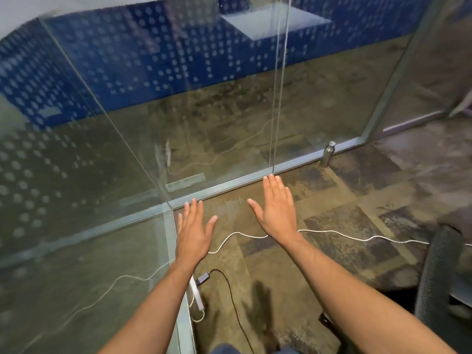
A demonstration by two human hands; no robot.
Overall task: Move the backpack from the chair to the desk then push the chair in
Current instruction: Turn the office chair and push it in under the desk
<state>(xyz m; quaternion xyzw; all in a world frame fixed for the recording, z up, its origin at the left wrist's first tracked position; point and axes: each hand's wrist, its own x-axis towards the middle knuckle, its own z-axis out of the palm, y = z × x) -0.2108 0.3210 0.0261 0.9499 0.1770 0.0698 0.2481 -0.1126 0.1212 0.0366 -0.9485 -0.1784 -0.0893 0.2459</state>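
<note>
My left hand and my right hand are stretched out in front of me, palms down, fingers apart, holding nothing. They hover over a patterned carpet close to a glass wall. At the right edge a dark mesh chair shows only in part. No backpack and no desk are in view.
Glass partitions with a blue dotted film stand ahead and to the left on a metal floor rail. A white cable crosses the carpet. A white power strip with a black cable lies near the glass corner. A metal bottle stands by the rail.
</note>
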